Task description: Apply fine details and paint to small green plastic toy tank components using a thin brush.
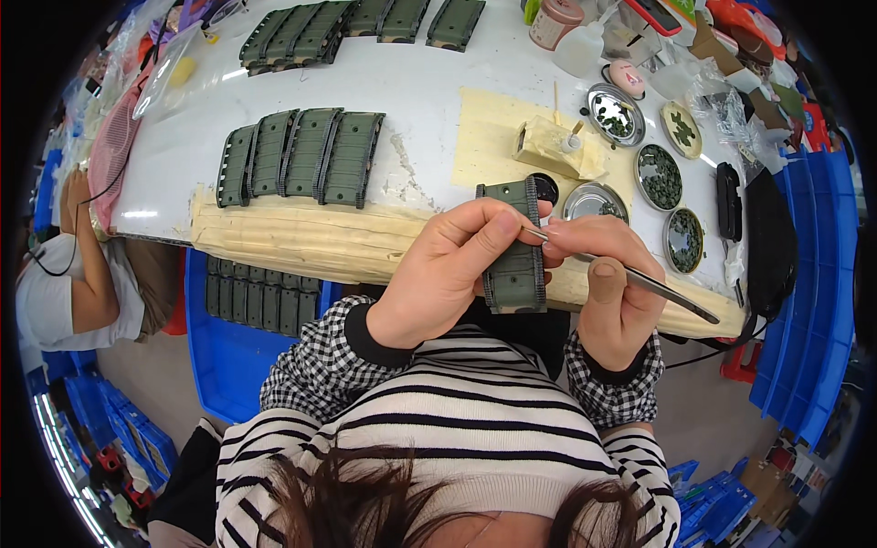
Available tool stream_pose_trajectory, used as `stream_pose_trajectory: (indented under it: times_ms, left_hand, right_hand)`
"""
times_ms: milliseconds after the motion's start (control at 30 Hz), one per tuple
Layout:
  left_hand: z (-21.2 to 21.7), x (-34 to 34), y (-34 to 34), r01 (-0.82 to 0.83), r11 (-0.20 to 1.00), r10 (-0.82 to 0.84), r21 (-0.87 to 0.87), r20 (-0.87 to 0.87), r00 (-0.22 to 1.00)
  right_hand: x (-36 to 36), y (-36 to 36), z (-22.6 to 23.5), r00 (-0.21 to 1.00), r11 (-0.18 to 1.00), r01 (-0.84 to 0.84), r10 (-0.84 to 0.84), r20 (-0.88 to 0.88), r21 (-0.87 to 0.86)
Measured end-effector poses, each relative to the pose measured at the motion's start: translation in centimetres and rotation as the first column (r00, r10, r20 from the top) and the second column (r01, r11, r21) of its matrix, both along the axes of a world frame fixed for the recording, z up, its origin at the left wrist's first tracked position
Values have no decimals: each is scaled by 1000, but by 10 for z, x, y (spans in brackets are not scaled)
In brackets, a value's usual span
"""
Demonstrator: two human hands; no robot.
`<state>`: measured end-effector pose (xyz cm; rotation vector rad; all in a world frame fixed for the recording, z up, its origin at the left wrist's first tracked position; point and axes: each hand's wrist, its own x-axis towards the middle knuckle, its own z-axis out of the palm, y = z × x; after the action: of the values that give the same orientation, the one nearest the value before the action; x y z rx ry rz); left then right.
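My left hand [434, 274] grips a dark green curved plastic panel [513, 281] with ridged edges, upright in front of my chest. Between the fingers and thumb of my right hand [614, 297] is a pair of metal tweezers [683, 301]. Their tip reaches the panel's upper part beside my left thumb; whether a small piece sits in the tip is too small to tell. Just behind my hands are a small dark round pot [545, 187] and a metal dish [594, 201], both partly hidden. Similar green panels [306, 155] stand in a row to the left.
Several round dishes with small green pieces [660, 175] stand at the right. A tape-wrapped block [554, 146] holds a small bottle. Padding [301, 239] lines the table edge. More panels lie in a blue crate [219, 365] below. Another person's arm [91, 283] is at the left.
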<state>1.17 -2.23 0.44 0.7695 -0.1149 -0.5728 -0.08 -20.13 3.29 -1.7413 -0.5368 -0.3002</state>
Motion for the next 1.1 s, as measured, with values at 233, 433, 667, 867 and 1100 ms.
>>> stream_pose_trajectory:
  times_ms: [233,433,667,867,1100]
  left_hand:
    - [-1,-2,-1,-31,999,29,41,27,999]
    - [-2,-2,-2,-19,1000,19,-10,-13,1000]
    - [-7,-2,-2,-24,999,23,24,17,1000]
    - [-7,-2,-1,-17,999,17,28,2,1000]
    - [-9,-1,-2,-33,999,33,15,27,999]
  right_hand:
    - [0,1,-2,1000,1000,-3,3,-15,17]
    - [-5,1,2,997,999,24,-21,-71,41]
    - [-3,-1,0,999,1000,-2,3,-46,10]
    - [-2,0,-1,999,999,-3,5,-43,32]
    - [0,-1,1,1000,1000,-4,4,9,-29]
